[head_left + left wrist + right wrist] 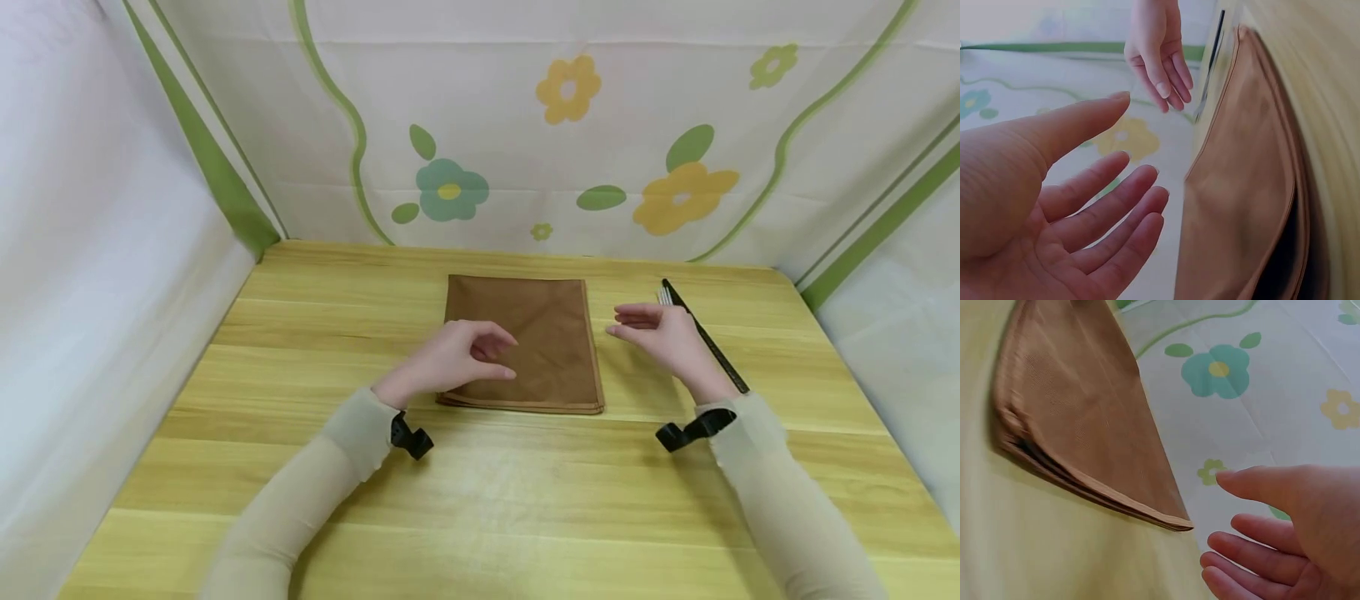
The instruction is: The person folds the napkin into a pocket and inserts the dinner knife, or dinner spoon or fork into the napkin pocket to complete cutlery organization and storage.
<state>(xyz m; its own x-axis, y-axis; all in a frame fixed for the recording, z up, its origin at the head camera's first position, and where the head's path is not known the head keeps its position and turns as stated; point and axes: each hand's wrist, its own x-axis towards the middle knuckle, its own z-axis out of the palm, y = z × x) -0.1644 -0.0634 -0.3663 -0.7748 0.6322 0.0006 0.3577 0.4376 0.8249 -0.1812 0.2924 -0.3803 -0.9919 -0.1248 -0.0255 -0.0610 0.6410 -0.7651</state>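
Observation:
A brown folded cloth [547,342] lies flat on the wooden table, its layered edges showing along the near side. Above its left part hovers my left hand [468,354], fingers loosely bent, thumb apart and nothing between them. In the left wrist view the same hand [1097,212] has its palm and spread fingers beside the cloth [1241,169]. My right hand [663,337] is held in the air to the right of the cloth, also holding nothing. The right wrist view shows this hand [1285,544] apart from the cloth's corner [1097,412].
Behind my right hand lies a long thin black object [716,354] with pale prongs [663,296] beside its far end, partly hidden. White curtains with printed flowers [450,192] enclose the wooden table [495,500] at the back and both sides.

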